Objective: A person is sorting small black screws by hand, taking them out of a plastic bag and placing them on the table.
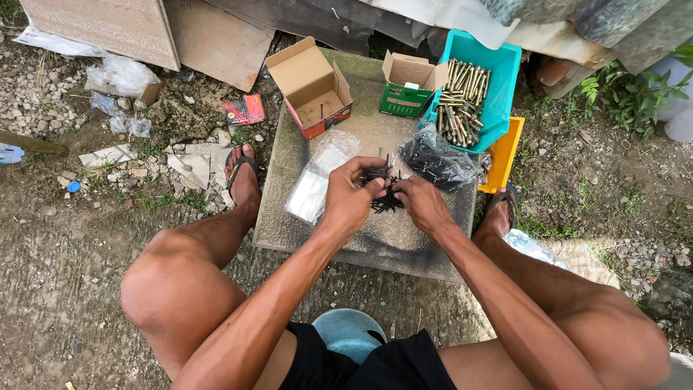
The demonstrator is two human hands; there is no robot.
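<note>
- My left hand [350,195] pinches a bunch of black screws [386,198] over the tabletop [404,245]; grip clenched, keeping them aligned
- My right hand [422,202] gathers more from the pile; bags [317,180] lie beside, within reach

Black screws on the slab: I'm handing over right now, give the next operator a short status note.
Left hand: shut on a bunch of black screws, held over the slab.
Right hand: fingers in the loose screw pile, grip not clear.
Supplies: dark bag of screws behind the hands; clear empty bags to the left; open cardboard box and green box at the far edge; teal bin of brass-coloured screws at the right.
Done: a small bunch gathered.
Left: loose pile and the dark bag remain.
</note>
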